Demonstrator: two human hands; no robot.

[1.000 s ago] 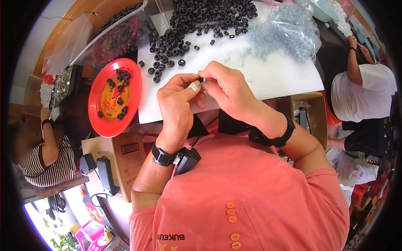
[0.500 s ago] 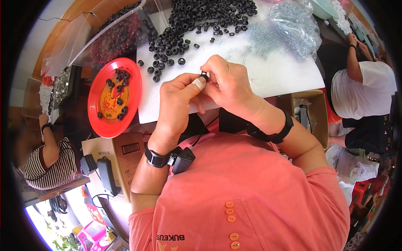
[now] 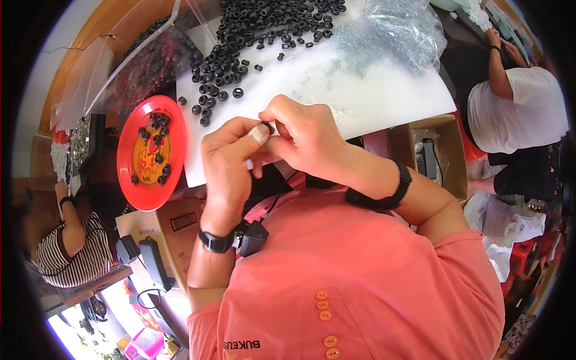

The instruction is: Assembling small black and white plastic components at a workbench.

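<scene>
Both hands meet over the near edge of a white foam sheet [image 3: 384,105]. My left hand [image 3: 227,159] is closed in a pinch, its thumb wrapped in white tape, on a small black plastic fitting [image 3: 268,126]. Against the same fitting press the thumb and forefinger of my right hand [image 3: 309,133], covering most of it. Farther back on the sheet lies a large heap of similar black fittings [image 3: 258,30], with loose ones spilling nearer. Left of my hands, a red plate [image 3: 124,156] holds several black fittings.
A clear plastic bag [image 3: 408,33] of small shiny pieces lies at the back right. Clear bins stand back left. An open cardboard box [image 3: 453,135] is to the right, another carton [image 3: 150,231] below the plate. Co-workers sit at left [image 3: 75,249] and right [image 3: 519,111].
The whole view has shifted, with the heap and bag now higher and farther left. My hands have drawn a little nearer to me, and fingers cover more of the fitting.
</scene>
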